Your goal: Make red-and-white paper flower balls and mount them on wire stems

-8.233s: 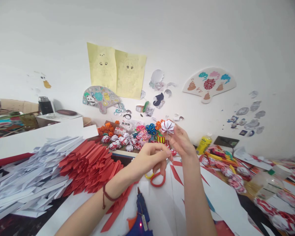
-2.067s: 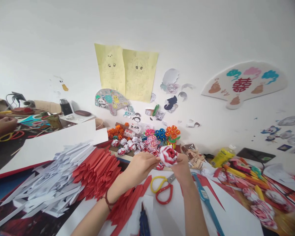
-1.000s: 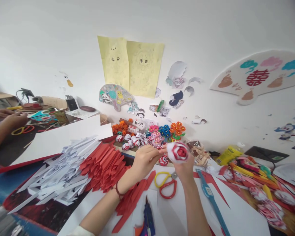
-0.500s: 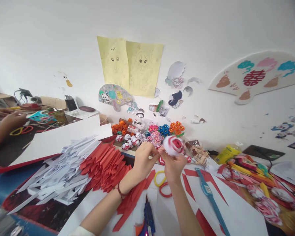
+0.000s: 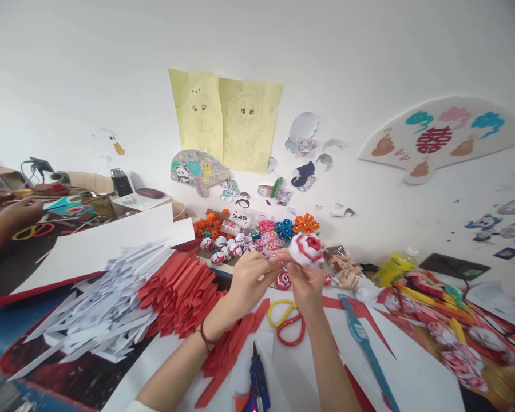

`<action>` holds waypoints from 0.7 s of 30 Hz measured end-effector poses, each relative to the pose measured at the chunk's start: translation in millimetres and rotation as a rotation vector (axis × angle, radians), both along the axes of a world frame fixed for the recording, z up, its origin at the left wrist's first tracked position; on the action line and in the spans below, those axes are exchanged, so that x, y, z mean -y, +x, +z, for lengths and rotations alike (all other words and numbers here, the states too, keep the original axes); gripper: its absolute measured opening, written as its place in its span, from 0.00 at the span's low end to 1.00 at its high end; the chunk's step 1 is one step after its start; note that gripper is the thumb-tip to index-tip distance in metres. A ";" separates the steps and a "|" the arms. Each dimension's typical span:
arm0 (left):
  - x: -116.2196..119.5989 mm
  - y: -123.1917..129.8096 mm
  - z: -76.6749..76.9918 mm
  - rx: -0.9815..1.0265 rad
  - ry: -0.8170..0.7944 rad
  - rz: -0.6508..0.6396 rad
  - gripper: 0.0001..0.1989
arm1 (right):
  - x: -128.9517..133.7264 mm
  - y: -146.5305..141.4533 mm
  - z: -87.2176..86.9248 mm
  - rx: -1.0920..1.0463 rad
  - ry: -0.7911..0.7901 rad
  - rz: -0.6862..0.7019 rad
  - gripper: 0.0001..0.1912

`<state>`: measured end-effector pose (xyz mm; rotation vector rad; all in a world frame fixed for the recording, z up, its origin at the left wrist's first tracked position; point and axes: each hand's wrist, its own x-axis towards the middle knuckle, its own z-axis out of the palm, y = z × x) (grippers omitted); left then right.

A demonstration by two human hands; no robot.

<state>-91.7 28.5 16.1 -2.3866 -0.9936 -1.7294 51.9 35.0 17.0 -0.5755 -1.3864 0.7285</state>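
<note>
A red and white paper rose (image 5: 308,249) stands up from my right hand (image 5: 308,284), whose fingers are closed around its base. Close on its left, my left hand (image 5: 252,278) is bent at the wrist, fingers drawn together and reaching to the underside of the rose. What lies between those fingertips is hidden. Below the hands are scissors (image 5: 290,331) with one yellow and one red handle. A blue glue gun (image 5: 258,375) with a lit red light lies nearer to me. Folded red paper strips (image 5: 181,292) and white paper strips (image 5: 115,303) are heaped at the left.
Finished flowers (image 5: 236,245) crowd the back along the wall. A blue strap-like tool (image 5: 366,343) lies on white paper at the right. Beyond it are a yellow bottle (image 5: 395,268) and more rolled roses (image 5: 463,363). Another person's hands (image 5: 15,209) work at the far left.
The rose has tipped and shifted slightly right in my right hand. My left fingers have stretched out to its base. The whole view has moved slightly.
</note>
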 end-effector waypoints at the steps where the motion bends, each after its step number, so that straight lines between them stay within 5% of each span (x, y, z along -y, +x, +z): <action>1: 1.5 1.0 0.5 0.022 0.012 0.011 0.08 | -0.2 -1.0 -1.7 -0.017 -0.014 0.013 0.11; 9: 7.9 1.9 4.2 0.098 0.020 0.094 0.10 | -1.0 -16.3 -18.9 -0.202 -0.153 -0.198 0.09; 17: 5.8 0.8 5.8 0.130 -0.010 0.096 0.16 | 3.7 -17.1 -9.9 -0.170 -0.033 -0.081 0.04; 21: 2.0 -7.6 8.7 -0.016 -0.117 0.024 0.05 | -0.3 -11.3 -11.5 -0.158 -0.024 -0.057 0.08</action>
